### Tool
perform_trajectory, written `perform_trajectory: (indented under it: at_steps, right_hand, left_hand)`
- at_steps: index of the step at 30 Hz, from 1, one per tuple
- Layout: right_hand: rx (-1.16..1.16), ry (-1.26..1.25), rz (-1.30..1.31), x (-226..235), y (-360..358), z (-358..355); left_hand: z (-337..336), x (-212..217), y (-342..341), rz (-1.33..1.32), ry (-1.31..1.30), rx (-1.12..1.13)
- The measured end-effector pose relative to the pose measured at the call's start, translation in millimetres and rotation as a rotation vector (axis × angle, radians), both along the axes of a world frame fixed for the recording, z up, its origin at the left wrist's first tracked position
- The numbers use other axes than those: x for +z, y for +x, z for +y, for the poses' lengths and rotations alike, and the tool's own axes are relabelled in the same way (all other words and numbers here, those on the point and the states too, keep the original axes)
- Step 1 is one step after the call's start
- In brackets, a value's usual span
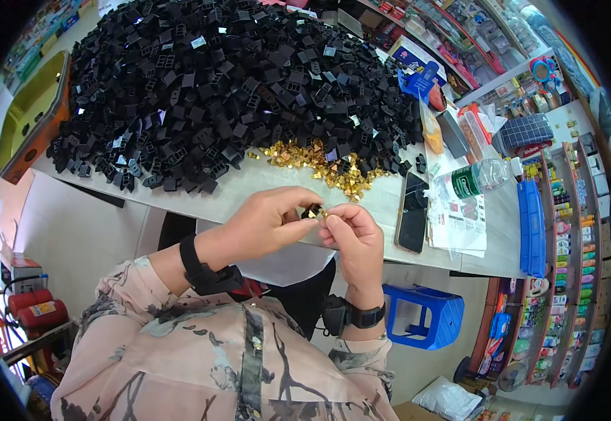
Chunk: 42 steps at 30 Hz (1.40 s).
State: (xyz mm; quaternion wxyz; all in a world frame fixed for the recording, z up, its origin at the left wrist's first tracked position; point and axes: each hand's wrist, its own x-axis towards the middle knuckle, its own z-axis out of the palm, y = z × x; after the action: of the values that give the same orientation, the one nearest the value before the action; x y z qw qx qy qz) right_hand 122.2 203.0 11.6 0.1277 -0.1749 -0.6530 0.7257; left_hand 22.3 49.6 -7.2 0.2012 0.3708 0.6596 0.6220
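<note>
Both hands meet over the near edge of the tabletop (361, 203). Left hand (267, 221) and right hand (354, 238) fingers pinch one small black part with a brass piece (313, 210) between them. Just beyond the fingers lies a scatter of brass pieces (319, 165); behind it, a large heap of black plastic parts (235, 84) fills most of the surface. Right of the fingers: a dark phone (413, 214), a plastic bottle (477, 177). Below, a blue stool (424, 316) stands on the floor; shop shelves (565, 231) far right.
</note>
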Motion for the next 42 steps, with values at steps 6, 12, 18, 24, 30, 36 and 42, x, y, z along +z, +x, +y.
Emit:
perform_trajectory:
  at_steps: [6, 12, 18, 24, 30, 36, 42]
  right_hand:
    - [0.045, -0.121, -0.043, -4.0, 1.4, -3.8]
    - [0.028, -0.165, -0.051, -5.9, 2.8, -3.6]
    - [0.076, -0.053, -0.11, -3.9, 0.8, -1.7]
    - [0.126, 0.072, -0.157, -1.4, 1.6, 2.2]
    - [0.271, 0.017, -0.151, -0.8, -4.2, 8.5]
    - [0.186, 0.116, -0.084, -3.1, -18.3, 19.5]
    - [-0.238, 0.998, -0.086, 5.6, -49.8, 29.3]
  left_hand:
    - [-1.2, -4.7, -1.4, 0.26, 0.057, 0.024]
    - [-1.7, -5.0, -0.9, 0.256, 0.028, 0.025]
    - [0.3, -0.9, -2.2, 0.305, 0.051, -0.008]
    - [1.3, -9.2, 0.0, 0.392, 0.028, 0.009]
    - [-1.8, -7.2, -1.4, 0.42, 0.051, -0.016]
    - [-1.3, 2.5, -1.7, -0.161, 0.078, -0.034]
    - [-2.4, 2.9, -18.2, -0.597, 0.165, -0.023]
